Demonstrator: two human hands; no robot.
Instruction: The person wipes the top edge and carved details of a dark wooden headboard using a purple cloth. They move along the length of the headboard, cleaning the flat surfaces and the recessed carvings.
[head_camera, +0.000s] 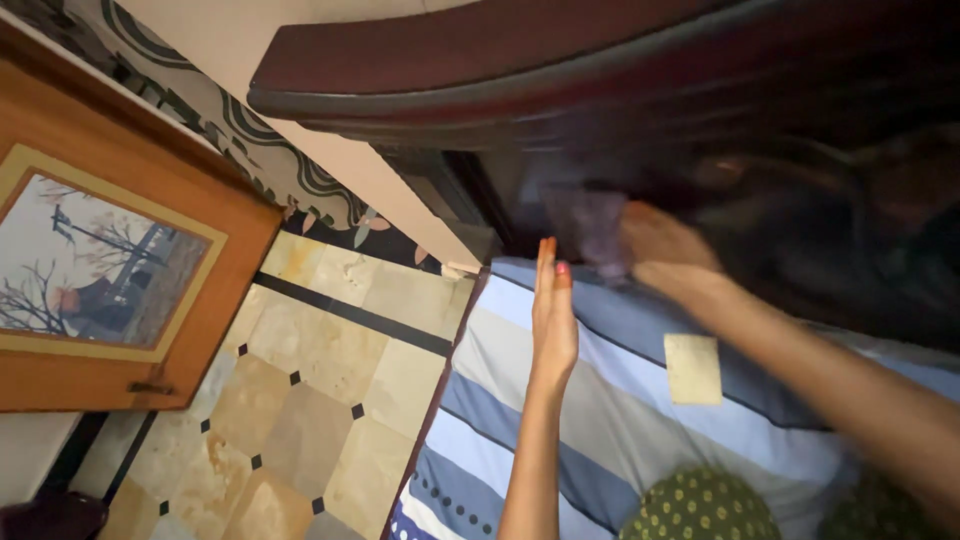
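Observation:
My left hand (553, 320) stretches flat, fingers straight and together, over a blue and white striped bedsheet (520, 420). It holds nothing. My right hand (668, 258) is blurred and presses a purple cloth (595, 228) against the dark wooden headboard (620, 70) just above the sheet's edge. The fingers curl around the cloth. A small pale yellow square piece (693, 368) lies on the sheet below my right forearm.
A green dotted cushion (700, 508) lies at the near edge of the bed. Beige stone floor tiles (310, 400) with small dark diamonds run beside the bed. A wooden cabinet door with a framed winter-tree picture (90, 270) stands at the left.

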